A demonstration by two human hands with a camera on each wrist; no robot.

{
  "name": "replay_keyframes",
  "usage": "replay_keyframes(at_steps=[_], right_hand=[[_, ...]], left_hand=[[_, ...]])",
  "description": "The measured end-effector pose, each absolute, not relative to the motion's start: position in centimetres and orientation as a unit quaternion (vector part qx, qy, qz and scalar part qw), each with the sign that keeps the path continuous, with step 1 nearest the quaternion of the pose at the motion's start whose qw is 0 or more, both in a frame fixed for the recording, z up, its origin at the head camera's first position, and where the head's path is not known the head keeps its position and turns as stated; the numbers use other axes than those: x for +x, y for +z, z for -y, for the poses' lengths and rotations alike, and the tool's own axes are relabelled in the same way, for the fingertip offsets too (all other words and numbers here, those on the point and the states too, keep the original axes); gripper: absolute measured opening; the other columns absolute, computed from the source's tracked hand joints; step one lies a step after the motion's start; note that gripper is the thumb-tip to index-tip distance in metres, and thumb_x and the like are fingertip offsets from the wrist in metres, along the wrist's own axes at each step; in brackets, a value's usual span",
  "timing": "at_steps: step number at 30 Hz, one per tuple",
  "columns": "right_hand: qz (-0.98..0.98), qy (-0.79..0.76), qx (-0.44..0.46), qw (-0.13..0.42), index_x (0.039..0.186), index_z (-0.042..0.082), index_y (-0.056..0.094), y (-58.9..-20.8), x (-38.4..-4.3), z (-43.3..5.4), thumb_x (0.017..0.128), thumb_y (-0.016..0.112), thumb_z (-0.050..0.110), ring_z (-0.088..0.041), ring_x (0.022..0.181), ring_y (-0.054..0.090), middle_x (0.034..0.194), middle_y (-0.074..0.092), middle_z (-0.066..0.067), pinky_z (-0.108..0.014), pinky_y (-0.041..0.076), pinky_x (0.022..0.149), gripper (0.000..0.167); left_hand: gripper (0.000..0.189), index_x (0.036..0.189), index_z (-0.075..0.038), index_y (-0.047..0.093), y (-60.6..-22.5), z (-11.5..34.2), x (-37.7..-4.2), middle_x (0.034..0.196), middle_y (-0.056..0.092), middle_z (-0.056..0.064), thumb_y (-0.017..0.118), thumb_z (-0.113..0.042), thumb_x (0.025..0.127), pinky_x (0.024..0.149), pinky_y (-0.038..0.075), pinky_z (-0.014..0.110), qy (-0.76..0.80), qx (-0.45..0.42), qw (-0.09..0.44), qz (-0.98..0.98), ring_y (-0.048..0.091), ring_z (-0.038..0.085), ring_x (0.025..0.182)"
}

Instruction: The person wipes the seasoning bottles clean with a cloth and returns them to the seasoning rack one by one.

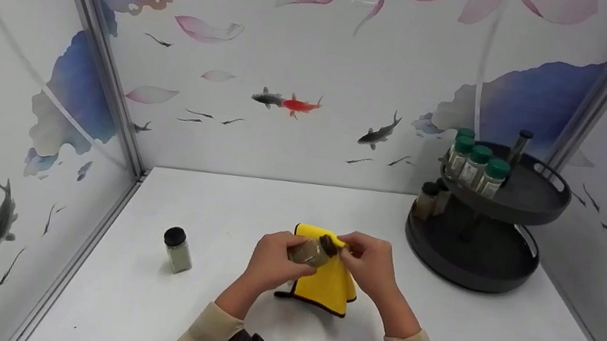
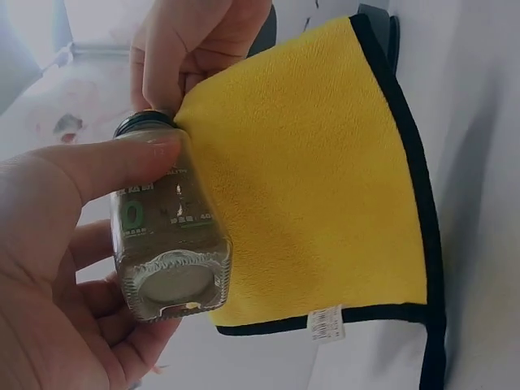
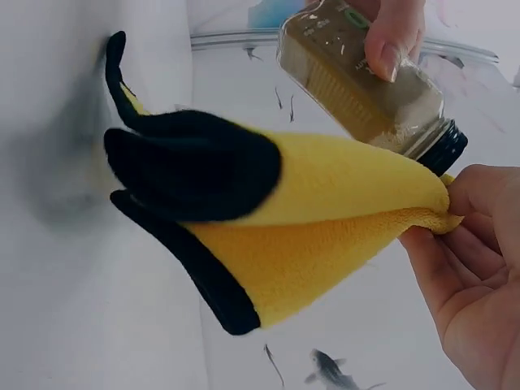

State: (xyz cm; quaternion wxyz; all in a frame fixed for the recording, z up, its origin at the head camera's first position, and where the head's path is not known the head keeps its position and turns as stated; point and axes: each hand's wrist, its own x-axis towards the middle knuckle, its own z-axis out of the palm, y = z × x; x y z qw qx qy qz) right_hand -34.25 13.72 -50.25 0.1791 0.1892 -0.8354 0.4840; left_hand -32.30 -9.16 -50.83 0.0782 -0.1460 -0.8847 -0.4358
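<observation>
My left hand (image 1: 273,259) grips a glass spice jar (image 1: 310,252) with a black cap, tilted so the cap points up and right. Brownish powder shows through the jar's glass in the right wrist view. My right hand (image 1: 372,265) pinches a yellow cloth (image 1: 325,285) with black edging, right beside the jar's cap (image 3: 444,147). The cloth hangs down from those fingers, behind and below the jar, and a white tag (image 2: 326,324) shows on its border. Whether the cloth touches the cap is hard to tell.
Left on the white table (image 1: 127,300) stands another black-capped jar (image 1: 178,250) with pale green contents. At the back right is a black two-tier rack (image 1: 481,269); green-capped jars (image 1: 477,166) stand on its upper tier, dark-capped jars (image 1: 426,201) on the lower. Patterned walls enclose the table.
</observation>
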Motion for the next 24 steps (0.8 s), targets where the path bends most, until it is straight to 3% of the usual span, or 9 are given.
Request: replay_keyframes(at_steps=[8,15,24], right_hand=[[0.855,0.394,0.234,0.242,0.100,0.007,0.084,-49.9,-33.4,-13.1,0.086,0.078,-0.005,-0.013,0.076,0.073,0.094,0.082,-0.005,-0.027,0.065,0.072,0.020],[0.843,0.336,0.293,0.299,0.099,0.004,0.083,-49.5,-32.9,-13.1,0.083,0.080,-0.009,-0.018,0.078,0.077,0.093,0.082,-0.009,-0.027,0.065,0.070,0.021],[0.832,0.437,0.231,0.253,0.102,0.010,0.083,-50.0,-33.9,-13.7,0.089,0.075,-0.006,-0.017,0.087,0.079,0.098,0.082,-0.004,-0.029,0.066,0.074,0.022]], left_hand=[[0.047,0.123,-0.017,0.080,-51.1,8.7,-32.4,0.104,0.072,-0.001,0.089,-0.038,0.082,0.081,0.060,0.035,-0.434,-0.100,0.086,0.891,0.063,0.016,0.094],[0.037,0.112,-0.018,0.081,-51.2,8.2,-32.3,0.094,0.069,-0.002,0.088,-0.040,0.083,0.074,0.055,0.030,-0.380,-0.127,0.079,0.913,0.060,0.014,0.086],[0.032,0.111,-0.020,0.078,-51.3,8.2,-32.2,0.103,0.074,-0.004,0.088,-0.037,0.085,0.079,0.059,0.032,-0.409,-0.169,0.082,0.893,0.065,0.013,0.091]])
